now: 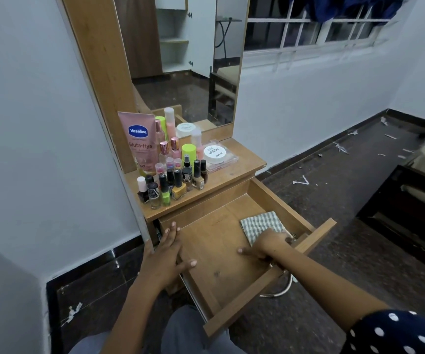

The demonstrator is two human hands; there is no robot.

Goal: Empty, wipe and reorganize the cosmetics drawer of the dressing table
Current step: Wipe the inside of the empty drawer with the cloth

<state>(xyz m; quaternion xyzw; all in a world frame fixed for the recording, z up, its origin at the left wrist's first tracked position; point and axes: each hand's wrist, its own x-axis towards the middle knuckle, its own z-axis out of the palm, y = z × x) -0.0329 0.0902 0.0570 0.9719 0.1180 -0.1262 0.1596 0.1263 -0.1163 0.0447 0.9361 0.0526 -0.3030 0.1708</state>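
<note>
- The right hand is pressing down on a checked cloth in the drawer's far right corner; its fingers are lying flat and together over the near edge of the cloth, with the fingertips on the far side hidden behind the knuckles.
- The left hand is resting on the left wall of the drawer, its fingers lying straight and close together along the rim, the thumb spreading inward over the drawer floor.
- The drawer is standing pulled out and bare apart from the cloth; a curved metal handle is showing partly below its front panel, the rest hidden by the right forearm.
- On the surface above, cosmetics are crowding together: a pink Vaseline tube, nail polish bottles, and a white round jar sitting on what is probably a clear flat case.
- Bottles at the back are overlapping, so their labels are hard to read.
- The mirror is running out of frame at the top.
</note>
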